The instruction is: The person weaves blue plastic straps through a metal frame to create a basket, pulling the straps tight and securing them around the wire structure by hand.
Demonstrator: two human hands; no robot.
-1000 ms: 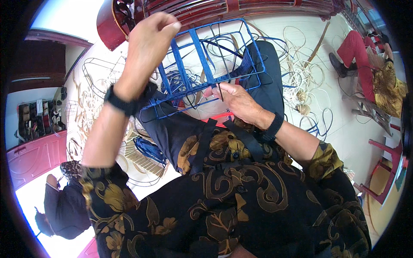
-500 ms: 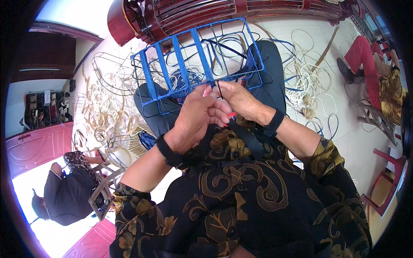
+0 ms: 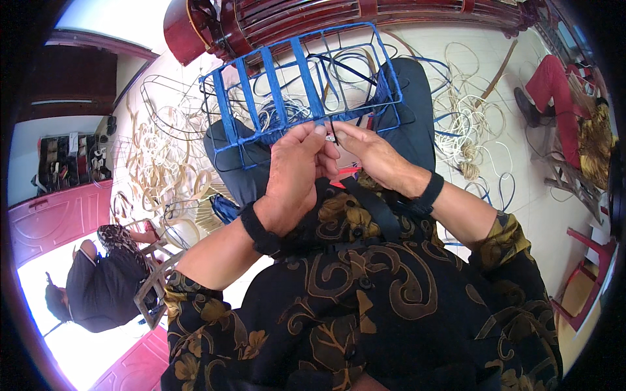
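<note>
A wire frame (image 3: 297, 72) partly wrapped in blue cord, with several flat blue slats, rests over my knees (image 3: 407, 85). My left hand (image 3: 300, 163) is closed at the frame's near edge, thumb and forefinger pinched on something too small to make out, other fingers curled. Beside it my right hand (image 3: 375, 156) pinches a dark thin cord (image 3: 332, 130), its other fingers partly hidden. The fingertips of both hands nearly meet. A red object (image 3: 345, 173) lies below them, mostly covered.
Tangled pale strands (image 3: 147, 146) and cords (image 3: 469, 117) lie on the floor. A red wooden bench (image 3: 293, 16) stands ahead. Another person (image 3: 98, 287) sits at left on a wooden stool (image 3: 153, 300), another (image 3: 567, 114) at right. A red chair (image 3: 587, 274) is at lower right.
My left hand has come down from above the frame's left part to join my right hand at the near edge. The frame has tilted and shifted slightly.
</note>
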